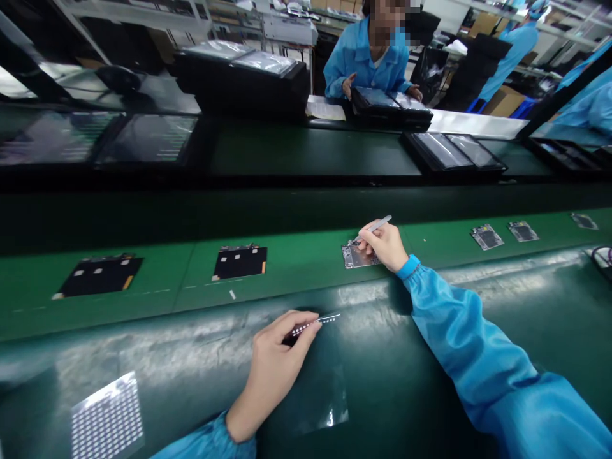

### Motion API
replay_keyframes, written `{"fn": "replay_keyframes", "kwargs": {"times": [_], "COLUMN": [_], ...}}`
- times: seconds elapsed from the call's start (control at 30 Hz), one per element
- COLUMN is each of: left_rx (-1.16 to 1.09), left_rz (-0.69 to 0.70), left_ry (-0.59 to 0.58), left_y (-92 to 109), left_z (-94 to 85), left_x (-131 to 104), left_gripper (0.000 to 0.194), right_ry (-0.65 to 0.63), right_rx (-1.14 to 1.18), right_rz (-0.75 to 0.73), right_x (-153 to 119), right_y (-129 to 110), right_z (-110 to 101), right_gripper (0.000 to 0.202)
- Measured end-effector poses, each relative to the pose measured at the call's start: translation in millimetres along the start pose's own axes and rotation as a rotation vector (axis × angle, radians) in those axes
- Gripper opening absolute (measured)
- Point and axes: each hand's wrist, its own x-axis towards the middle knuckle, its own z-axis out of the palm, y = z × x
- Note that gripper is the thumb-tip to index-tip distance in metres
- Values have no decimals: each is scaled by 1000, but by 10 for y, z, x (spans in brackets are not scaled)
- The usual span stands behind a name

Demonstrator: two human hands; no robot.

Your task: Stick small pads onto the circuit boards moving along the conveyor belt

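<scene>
My left hand (pixel 282 357) pinches a narrow strip of small white dot stickers (pixel 329 320) above the near green mat. Over the green belt, my right hand (pixel 382 243) grips a pair of grey tweezers (pixel 380 224) like a pen. Their tip points down at a circuit board (pixel 352 257), which my fingers partly cover; whether the tip touches it I cannot tell. At the lower left lies a clear sheet with rows of white dots (pixel 108 417). A clear film (pixel 329 408) lies below my left hand.
Two black panels (pixel 241 262) (pixel 100 276) lie on the belt (pixel 296 274) to the left. Several circuit boards (pixel 486 236) lie to the right. Black trays (pixel 454 152) stand on the shelf beyond, where a person in blue (pixel 368 57) handles another tray (pixel 392 108).
</scene>
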Motion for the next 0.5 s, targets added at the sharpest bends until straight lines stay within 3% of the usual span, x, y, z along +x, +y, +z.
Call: {"fn": "replay_keyframes", "kwargs": {"times": [0.5], "left_rx": [8], "left_rz": [31], "left_ry": [14], "left_y": [38], "left_z": [-13], "left_x": [30], "left_gripper": [9], "right_ry": [-21], "right_rx": [-129], "right_rz": [-59], "right_x": [-174], "right_y": [-67], "right_z": [-152], "right_gripper": [29]}}
